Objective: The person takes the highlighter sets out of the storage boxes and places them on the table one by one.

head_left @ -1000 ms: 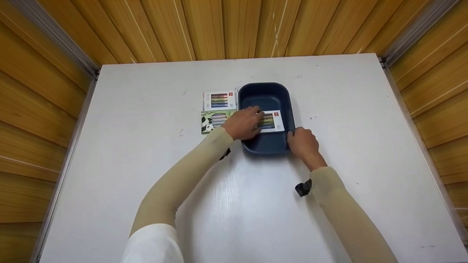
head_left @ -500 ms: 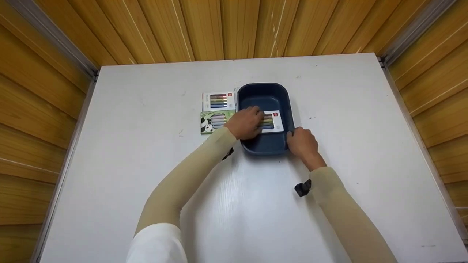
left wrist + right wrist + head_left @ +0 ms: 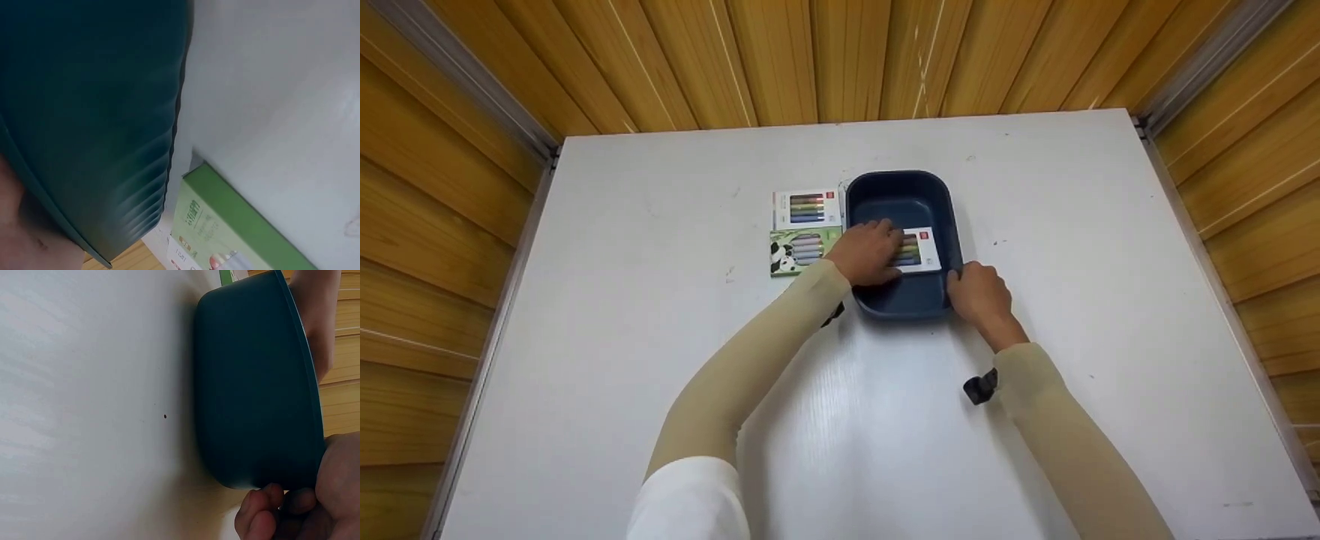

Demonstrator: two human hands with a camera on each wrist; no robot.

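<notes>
In the head view a dark blue plastic bin point(image 3: 904, 300) stands on the white table. Inside it lies a white windowed box of coloured pens point(image 3: 928, 250). My left hand point(image 3: 866, 253) reaches over the bin's left wall and holds this box by its left part, fingers at the far edge and thumb along the near edge. The hand covers that end. My right hand point(image 3: 981, 294) grips the bin's near right rim, thumb at the rim and fingers curled against the outer wall point(image 3: 253, 394) in the right wrist view.
Left of the bin a second white windowed pen box point(image 3: 807, 208) lies flat. Just nearer is a green panda box point(image 3: 791, 253) with pale sticks in its window, partly behind my left arm. Wood-patterned walls point(image 3: 780, 60) surround the table point(image 3: 660, 195) at back and sides.
My left hand has shifted slightly right over the box, and its thumb now shows more along the near edge. The right hand and the bin stay in place.
</notes>
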